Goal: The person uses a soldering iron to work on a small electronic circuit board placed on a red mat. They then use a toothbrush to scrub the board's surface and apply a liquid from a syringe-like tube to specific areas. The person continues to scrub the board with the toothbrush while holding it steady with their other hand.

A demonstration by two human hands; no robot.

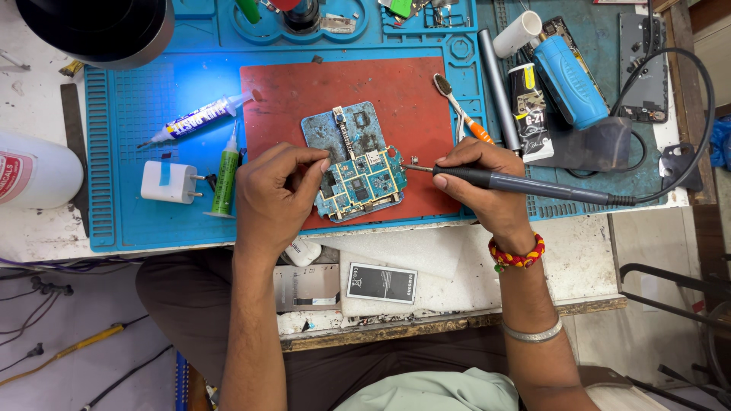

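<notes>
A blue circuit board (356,164) lies on a red mat (396,99) laid over a blue work mat (137,114). My left hand (276,194) pinches the board's left edge between thumb and fingers. My right hand (487,179) grips a dark soldering iron (525,185) like a pen. Its metal tip (415,167) points left and sits at the board's right edge. A black cable (685,144) runs from the iron's back end up to the right.
On the blue mat lie a white syringe (198,116), a green syringe (226,171), a white plug adapter (169,183), a brush (457,106), a grey metal rod (499,91) and a blue cylindrical tool (569,80). A flat battery (381,282) rests on the bench edge below.
</notes>
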